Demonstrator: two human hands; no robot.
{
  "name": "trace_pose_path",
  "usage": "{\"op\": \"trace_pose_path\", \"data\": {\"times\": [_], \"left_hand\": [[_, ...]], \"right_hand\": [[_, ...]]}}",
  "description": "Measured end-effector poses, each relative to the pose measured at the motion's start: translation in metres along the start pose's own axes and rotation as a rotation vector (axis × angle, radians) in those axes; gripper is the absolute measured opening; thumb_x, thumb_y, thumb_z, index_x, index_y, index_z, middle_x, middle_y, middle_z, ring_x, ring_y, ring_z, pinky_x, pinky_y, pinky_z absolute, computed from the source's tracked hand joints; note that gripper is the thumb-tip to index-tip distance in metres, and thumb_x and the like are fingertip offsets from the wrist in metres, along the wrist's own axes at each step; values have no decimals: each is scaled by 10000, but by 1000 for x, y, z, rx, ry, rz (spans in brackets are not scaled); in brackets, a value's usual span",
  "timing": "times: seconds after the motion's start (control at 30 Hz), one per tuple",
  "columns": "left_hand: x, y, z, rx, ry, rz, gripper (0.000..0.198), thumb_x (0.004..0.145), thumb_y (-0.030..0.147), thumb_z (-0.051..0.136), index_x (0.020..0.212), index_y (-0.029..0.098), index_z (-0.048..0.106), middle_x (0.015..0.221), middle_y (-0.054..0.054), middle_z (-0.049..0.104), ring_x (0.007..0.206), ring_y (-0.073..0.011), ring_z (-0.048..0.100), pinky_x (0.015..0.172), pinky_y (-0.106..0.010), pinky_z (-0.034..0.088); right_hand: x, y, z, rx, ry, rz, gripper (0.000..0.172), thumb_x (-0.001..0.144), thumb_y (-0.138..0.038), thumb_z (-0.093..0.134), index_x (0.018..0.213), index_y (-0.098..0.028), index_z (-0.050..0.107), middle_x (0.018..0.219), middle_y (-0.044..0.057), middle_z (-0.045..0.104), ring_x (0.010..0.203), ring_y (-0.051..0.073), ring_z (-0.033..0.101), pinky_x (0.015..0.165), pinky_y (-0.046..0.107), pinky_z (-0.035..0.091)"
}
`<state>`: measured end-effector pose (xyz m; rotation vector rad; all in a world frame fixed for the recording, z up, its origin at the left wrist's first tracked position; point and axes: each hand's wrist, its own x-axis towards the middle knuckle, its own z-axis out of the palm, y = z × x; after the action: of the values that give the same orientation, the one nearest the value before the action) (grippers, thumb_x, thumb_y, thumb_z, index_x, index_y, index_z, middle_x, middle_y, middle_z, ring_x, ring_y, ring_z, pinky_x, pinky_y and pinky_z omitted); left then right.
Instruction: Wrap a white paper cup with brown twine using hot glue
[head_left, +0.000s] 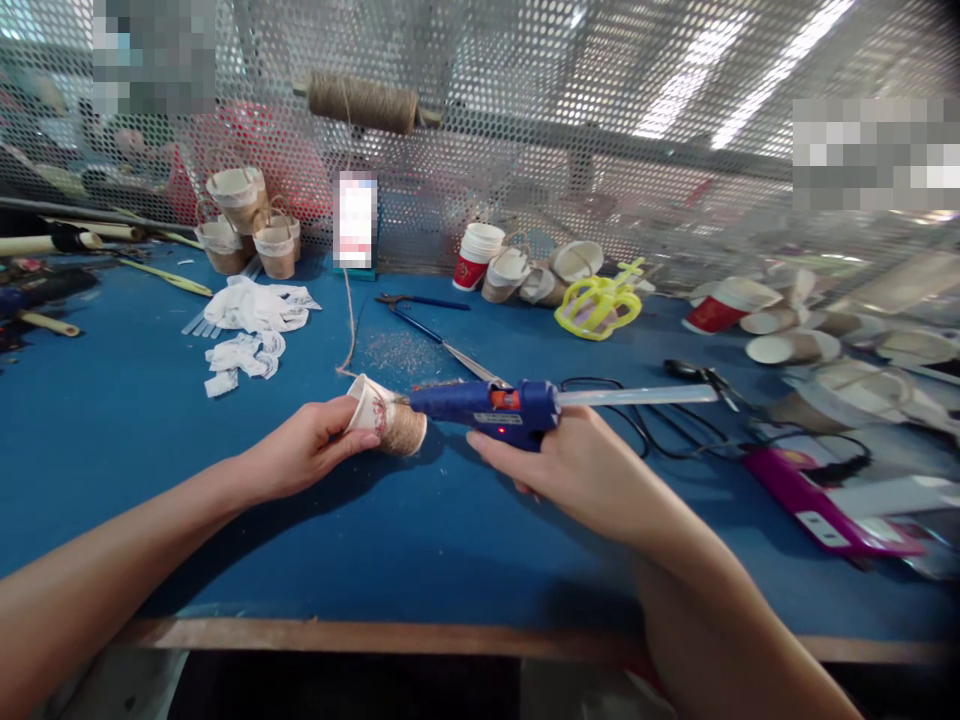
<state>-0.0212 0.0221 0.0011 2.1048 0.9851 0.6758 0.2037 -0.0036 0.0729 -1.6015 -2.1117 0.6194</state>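
Note:
My left hand (322, 440) grips a paper cup (367, 410) by its rim end, tilted on its side above the blue table. Brown twine (405, 430) is wound round the cup's lower part, and a strand of it runs up to a spool (361, 102) at the back. In my right hand (555, 460) is a blue hot glue gun (480, 402), with a clear glue stick (637, 395) out of its rear and a small red light lit. Its nozzle is at the wound side of the cup; whether it touches I cannot tell.
Scissors (450, 345) and pliers (420, 300) lie behind the cup. Twine-covered baskets (276, 245), crumpled white lace (259, 305), a phone (355, 218) and a yellow crown-shaped piece (596, 307) stand further back. At right are a cable (637, 425), a magenta box (825, 505) and several cups.

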Motion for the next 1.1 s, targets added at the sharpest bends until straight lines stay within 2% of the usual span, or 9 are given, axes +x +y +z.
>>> {"op": "trace_pose_path", "data": {"times": [0.17, 0.27, 0.4, 0.53, 0.7, 0.9, 1.0, 1.1], "left_hand": [[0, -1, -1, 19, -39, 29, 267, 862, 292, 389, 938, 121, 579, 947, -80, 616, 854, -187, 556, 774, -298, 437], [1, -1, -2, 27, -50, 57, 245, 863, 284, 395, 898, 117, 571, 922, -80, 612, 844, -182, 551, 763, -285, 434], [1, -2, -2, 46, -61, 112, 222, 867, 260, 394, 833, 125, 567, 851, -58, 593, 906, -189, 532, 830, -294, 409], [1, -3, -2, 52, -68, 124, 224, 871, 252, 389, 858, 121, 570, 846, -56, 587, 903, -185, 529, 825, -292, 413], [1, -5, -1, 18, -54, 97, 241, 872, 256, 390, 962, 121, 568, 950, -78, 593, 870, -174, 540, 793, -291, 426], [2, -6, 0, -2, -31, 67, 242, 868, 260, 396, 968, 123, 568, 928, -68, 598, 833, -162, 545, 766, -282, 432], [2, -6, 0, -6, -32, 64, 234, 867, 256, 393, 921, 127, 581, 916, -64, 607, 862, -172, 551, 790, -297, 432], [2, -5, 0, -34, -36, 74, 243, 869, 252, 393, 994, 144, 572, 1019, -79, 607, 941, -184, 550, 838, -308, 421]], "right_hand": [[-3, 1, -3, 78, -73, 81, 303, 718, -302, 552, 458, -202, 430, 343, -62, 455, 320, 83, 447, 352, 197, 369], [-1, 3, -2, 94, -77, 136, 303, 720, -328, 545, 467, -196, 445, 353, -50, 476, 330, 88, 465, 348, 194, 378], [4, 6, 0, 115, -92, 180, 273, 717, -351, 546, 509, -183, 484, 351, -52, 472, 317, 81, 449, 343, 187, 379], [6, 7, 0, 129, -112, 219, 261, 703, -372, 557, 540, -177, 499, 366, -48, 483, 327, 76, 450, 351, 185, 380], [5, 6, -2, 122, -126, 221, 277, 703, -384, 554, 524, -186, 479, 357, -46, 473, 331, 80, 451, 357, 194, 384], [2, 9, -3, 117, -153, 196, 261, 706, -393, 548, 555, -186, 502, 372, -46, 483, 332, 80, 452, 354, 195, 377], [1, 10, -4, 136, -166, 212, 257, 701, -402, 555, 572, -184, 511, 375, -50, 483, 327, 75, 442, 348, 191, 372], [1, 10, -4, 152, -173, 224, 258, 692, -412, 566, 585, -182, 520, 380, -49, 488, 332, 74, 443, 350, 188, 374]]}}
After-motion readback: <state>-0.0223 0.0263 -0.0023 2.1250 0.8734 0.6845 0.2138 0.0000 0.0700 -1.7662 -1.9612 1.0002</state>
